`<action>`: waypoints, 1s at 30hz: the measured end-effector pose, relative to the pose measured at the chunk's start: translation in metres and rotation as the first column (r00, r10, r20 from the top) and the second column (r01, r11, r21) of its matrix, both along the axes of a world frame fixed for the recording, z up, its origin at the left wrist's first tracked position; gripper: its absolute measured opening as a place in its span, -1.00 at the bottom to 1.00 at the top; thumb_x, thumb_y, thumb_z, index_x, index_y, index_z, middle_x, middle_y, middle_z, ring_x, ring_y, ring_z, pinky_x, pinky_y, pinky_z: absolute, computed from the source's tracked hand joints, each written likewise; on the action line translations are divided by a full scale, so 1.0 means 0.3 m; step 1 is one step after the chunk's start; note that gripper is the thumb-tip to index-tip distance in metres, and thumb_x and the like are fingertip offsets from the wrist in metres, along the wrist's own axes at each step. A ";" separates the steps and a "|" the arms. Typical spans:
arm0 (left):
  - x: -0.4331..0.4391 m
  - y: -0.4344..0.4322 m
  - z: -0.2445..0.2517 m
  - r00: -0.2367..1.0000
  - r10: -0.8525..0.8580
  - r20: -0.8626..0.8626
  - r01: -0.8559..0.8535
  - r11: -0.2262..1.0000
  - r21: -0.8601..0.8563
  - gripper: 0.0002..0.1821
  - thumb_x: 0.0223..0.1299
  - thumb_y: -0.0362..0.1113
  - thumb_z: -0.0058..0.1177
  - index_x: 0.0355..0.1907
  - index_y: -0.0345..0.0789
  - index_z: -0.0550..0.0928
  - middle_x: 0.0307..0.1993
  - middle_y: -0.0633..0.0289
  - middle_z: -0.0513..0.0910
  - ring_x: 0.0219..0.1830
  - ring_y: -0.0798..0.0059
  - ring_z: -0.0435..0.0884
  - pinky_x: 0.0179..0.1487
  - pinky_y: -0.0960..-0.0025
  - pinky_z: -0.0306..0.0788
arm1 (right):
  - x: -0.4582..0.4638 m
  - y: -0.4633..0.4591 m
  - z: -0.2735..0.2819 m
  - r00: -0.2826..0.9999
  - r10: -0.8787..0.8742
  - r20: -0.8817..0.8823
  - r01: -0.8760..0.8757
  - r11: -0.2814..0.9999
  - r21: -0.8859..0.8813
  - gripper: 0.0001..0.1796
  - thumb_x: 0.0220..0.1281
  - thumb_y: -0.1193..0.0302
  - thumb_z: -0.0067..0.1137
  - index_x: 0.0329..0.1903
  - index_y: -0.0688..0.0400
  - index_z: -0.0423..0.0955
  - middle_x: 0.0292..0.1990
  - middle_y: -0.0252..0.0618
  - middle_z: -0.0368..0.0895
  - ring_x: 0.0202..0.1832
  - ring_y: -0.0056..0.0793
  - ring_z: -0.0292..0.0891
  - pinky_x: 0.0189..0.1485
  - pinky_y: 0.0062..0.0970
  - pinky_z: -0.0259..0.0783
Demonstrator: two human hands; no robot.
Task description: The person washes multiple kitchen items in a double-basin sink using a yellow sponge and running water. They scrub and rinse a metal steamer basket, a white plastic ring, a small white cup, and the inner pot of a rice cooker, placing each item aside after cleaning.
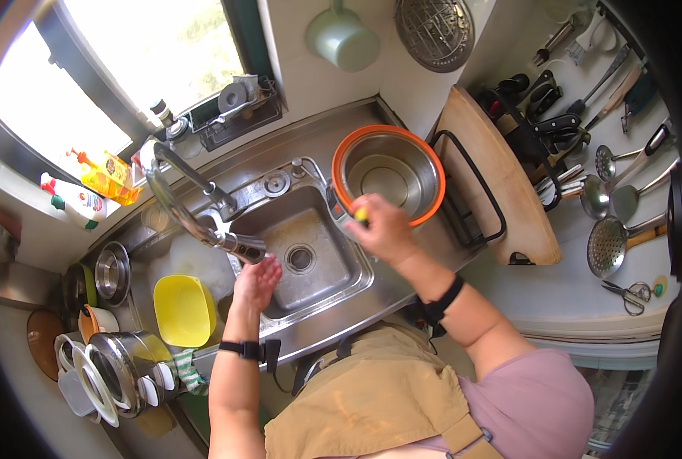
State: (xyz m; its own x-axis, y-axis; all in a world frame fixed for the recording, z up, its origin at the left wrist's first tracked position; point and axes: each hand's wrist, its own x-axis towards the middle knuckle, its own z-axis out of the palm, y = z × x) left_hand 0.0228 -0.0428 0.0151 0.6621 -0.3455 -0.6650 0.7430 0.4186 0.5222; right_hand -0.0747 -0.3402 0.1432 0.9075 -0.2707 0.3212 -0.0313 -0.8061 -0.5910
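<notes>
My left hand (pixel 257 281) is palm up below the pull-down faucet head (pixel 248 248), its fingers apart and holding nothing. It is over the left edge of the stainless steel sink basin (pixel 329 275). To the right, my right hand (pixel 384 229) has its fingers closed on a small yellow and dark item (pixel 362 216), mostly hidden by the fingers. That hand is above the near side of a metal pot (pixel 389 172) with an orange rim, which stands on the steel drainboard. Beside the pot's left side is a grey handle-like part (pixel 336 201).
A yellow plastic basin (pixel 185 310) sits by suds (pixel 194 261) in the left basin. Stacked pots (pixel 128 367) stand far left; detergent bottles (pixel 111 178) line the windowsill. A wooden cutting board (pixel 498 178) in a black rack, knives (pixel 556 123) and hanging ladles (pixel 595 196) are at right.
</notes>
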 end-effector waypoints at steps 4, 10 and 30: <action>0.064 -0.145 -0.002 0.995 0.056 0.082 -0.054 0.998 -0.031 -0.48 0.35 -0.10 0.06 0.31 -0.15 0.35 0.10 0.13 0.49 0.10 0.14 0.50 0.20 0.10 0.45 | -0.086 -0.342 0.025 0.896 -0.440 0.064 0.445 0.890 -0.099 -0.59 0.03 0.19 0.40 -0.11 0.02 0.44 -0.22 -0.18 0.60 -0.20 -0.08 0.57 -0.23 -0.16 0.47; -0.037 -0.449 0.031 0.965 -0.263 -0.016 0.262 0.954 0.145 -0.05 0.21 0.30 0.06 0.52 -0.02 0.01 0.51 0.13 -0.06 0.50 -0.17 -0.10 0.35 -0.44 -0.02 | -0.050 -0.616 -0.240 0.832 -0.431 -0.350 0.550 0.724 0.416 -0.35 -0.04 0.26 0.45 0.11 0.20 0.41 -0.18 -0.16 0.65 -0.22 -0.23 0.60 -0.12 -0.34 0.49; -0.267 -0.614 0.101 0.983 -0.176 -0.056 0.146 0.925 -0.351 -0.27 0.13 0.09 0.02 0.31 -0.24 0.32 0.27 0.01 0.41 0.29 -0.11 0.33 0.24 -0.46 0.17 | 0.081 -0.303 0.300 0.885 -0.307 -0.350 0.195 0.927 -0.320 -0.66 -0.03 0.27 0.12 -0.20 0.19 0.52 -0.30 0.10 0.66 -0.21 0.12 0.59 -0.10 -0.06 0.49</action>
